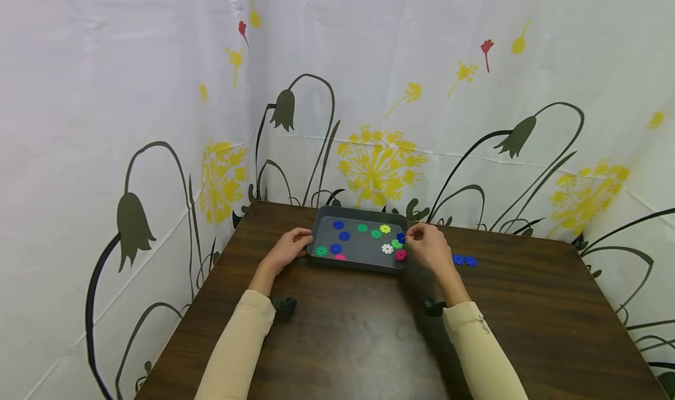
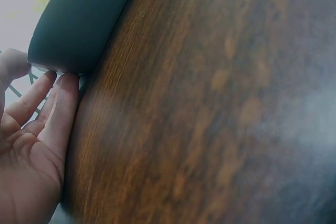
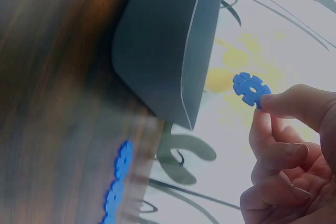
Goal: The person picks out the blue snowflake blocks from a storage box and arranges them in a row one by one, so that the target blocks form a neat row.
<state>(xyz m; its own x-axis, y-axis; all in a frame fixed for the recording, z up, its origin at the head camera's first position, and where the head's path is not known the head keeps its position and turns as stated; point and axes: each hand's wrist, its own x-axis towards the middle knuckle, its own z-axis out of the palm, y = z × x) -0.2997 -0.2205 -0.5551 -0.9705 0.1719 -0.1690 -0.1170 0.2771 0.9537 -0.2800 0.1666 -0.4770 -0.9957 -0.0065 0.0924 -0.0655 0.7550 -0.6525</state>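
A dark grey tray (image 1: 358,265) stands on the table, with several flower-shaped plastic discs scattered inside. At its left end is my left hand (image 1: 287,250); in the left wrist view the thumb bends at the tray's rim and the fingertips rest against the outer wall (image 2: 84,24). My right hand (image 1: 429,248) pinches a blue flower-shaped disc (image 3: 252,89) between thumb and fingers, held up at the tray's right end. Near it in the tray lie a green disc (image 1: 397,244), a white disc (image 1: 387,249) and a pink disc (image 1: 401,255).
Blue discs (image 1: 464,260) lie in a row on the brown wooden table (image 1: 358,330), right of the tray. A white curtain (image 1: 422,37) with printed flowers hangs behind the table's far edge and along its sides.
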